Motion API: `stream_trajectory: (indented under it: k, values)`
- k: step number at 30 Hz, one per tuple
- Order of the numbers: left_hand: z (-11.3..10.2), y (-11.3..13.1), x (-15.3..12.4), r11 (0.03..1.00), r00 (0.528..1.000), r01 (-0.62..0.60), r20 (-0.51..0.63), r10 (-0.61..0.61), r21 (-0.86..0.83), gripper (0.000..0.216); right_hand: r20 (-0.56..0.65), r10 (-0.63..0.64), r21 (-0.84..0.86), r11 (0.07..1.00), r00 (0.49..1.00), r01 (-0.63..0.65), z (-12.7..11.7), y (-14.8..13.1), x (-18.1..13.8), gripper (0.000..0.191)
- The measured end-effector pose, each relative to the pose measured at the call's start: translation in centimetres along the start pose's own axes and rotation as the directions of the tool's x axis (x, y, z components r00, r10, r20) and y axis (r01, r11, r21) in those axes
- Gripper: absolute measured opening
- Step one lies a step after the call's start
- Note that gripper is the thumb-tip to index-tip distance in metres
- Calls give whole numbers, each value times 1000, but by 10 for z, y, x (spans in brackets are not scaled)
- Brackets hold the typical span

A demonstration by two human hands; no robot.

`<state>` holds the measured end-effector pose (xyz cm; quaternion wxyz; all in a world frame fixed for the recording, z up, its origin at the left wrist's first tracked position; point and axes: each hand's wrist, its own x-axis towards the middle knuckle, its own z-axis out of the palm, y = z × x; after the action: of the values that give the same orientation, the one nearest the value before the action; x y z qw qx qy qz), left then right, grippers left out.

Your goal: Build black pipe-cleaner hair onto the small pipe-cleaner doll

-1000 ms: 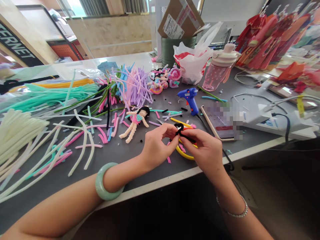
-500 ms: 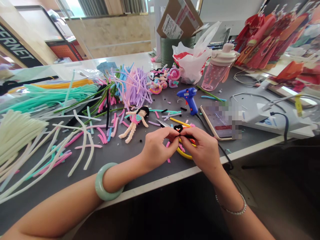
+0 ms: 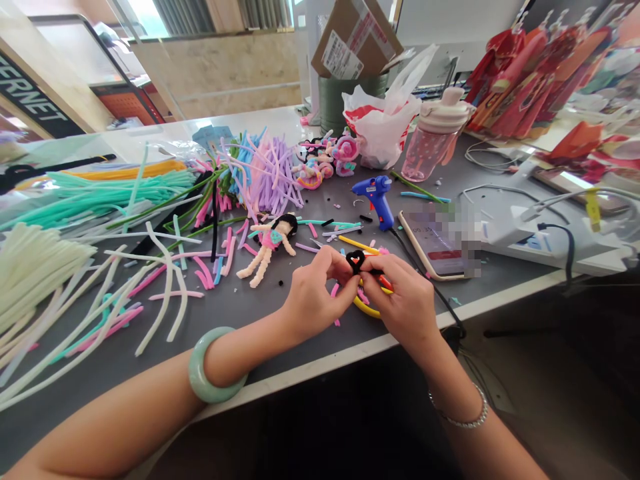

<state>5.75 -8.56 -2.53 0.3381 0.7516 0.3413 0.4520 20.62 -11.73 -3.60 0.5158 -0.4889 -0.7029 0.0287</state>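
Note:
Between both hands is a black pipe cleaner, bent into a small loop that stands above the fingertips. My left hand pinches it from the left, thumb against forefinger. From the other side my right hand is closed on it too, and a dark end runs beneath those fingers. Yellow and orange-handled scissors lie on the table under the hands, mostly covered. To the left rests a pipe-cleaner doll with black hair and a pink and teal top.
A blue glue gun stands behind my hands, its cord running past a phone. Pipe-cleaner bundles and loose pale stems cover the left side. A pink bottle, plastic bag and power strip stand farther right.
The black loop shows more openly above the fingertips, as my left fingers have shifted slightly left off it. Both hands keep their grip; the table things are unchanged.

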Motion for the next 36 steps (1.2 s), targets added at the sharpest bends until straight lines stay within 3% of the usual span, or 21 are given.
stream_trajectory:
  k: [8,16,22,26,29,32,36]
  values:
    - [0,-2,0,996,999,-39,33,37,75,12,-29,62,55,997,998,-61,-1,4,-1,6]
    - [-3,0,1,910,967,-254,99,235,327,9,-54,-37,-16,999,998,36,1,4,-1,11]
    - [-1,-2,-1,852,931,-363,118,345,376,10,-117,-74,-91,994,990,63,3,0,-1,13]
    - [-1,-3,-3,852,941,-334,95,324,402,12,-149,-47,-90,995,988,34,5,-4,1,14]
    - [-1,-3,-3,864,954,-294,66,294,408,10,-165,40,-35,998,985,-46,7,-4,0,11]
    - [-1,-4,-2,854,952,-296,57,302,429,7,-136,226,111,971,964,-212,7,-2,-2,4]
    - [-1,-5,-3,827,936,-334,53,349,452,4,12,487,365,811,873,-457,5,-1,-2,6]
